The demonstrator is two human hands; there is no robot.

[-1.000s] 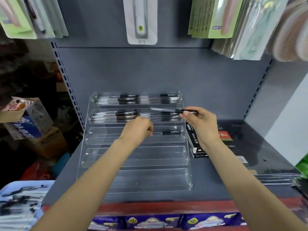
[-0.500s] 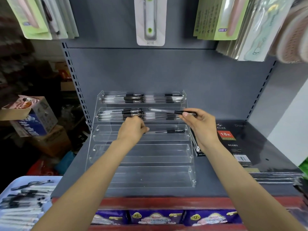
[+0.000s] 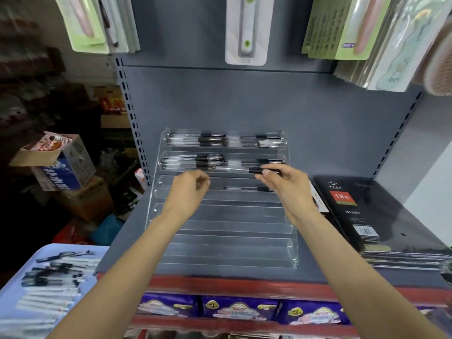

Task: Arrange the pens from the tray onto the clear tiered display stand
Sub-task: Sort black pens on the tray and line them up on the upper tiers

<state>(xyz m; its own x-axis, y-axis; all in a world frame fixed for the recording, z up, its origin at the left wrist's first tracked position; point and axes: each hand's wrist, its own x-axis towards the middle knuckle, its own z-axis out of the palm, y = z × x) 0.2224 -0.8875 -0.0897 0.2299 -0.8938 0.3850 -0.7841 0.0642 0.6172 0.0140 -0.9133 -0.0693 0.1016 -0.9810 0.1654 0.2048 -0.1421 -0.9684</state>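
Left hand point(image 3: 188, 189) withdrawn, stand point(image 3: 220, 241) holding pens point(image 3: 195, 140)

To my right on the grey shelf point(image 3: 244, 272) lies a black diary point(image 3: 352, 211) (marked 18K); carded packets point(image 3: 245, 30) hang above, and cardboard boxes point(image 3: 58, 162) sit stacked at my left.

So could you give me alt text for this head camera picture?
A person's right hand pinches a black-capped pen over a clear tiered display stand, whose top two tiers hold pens. The left hand hovers empty; a blue tray of pens sits lower left.
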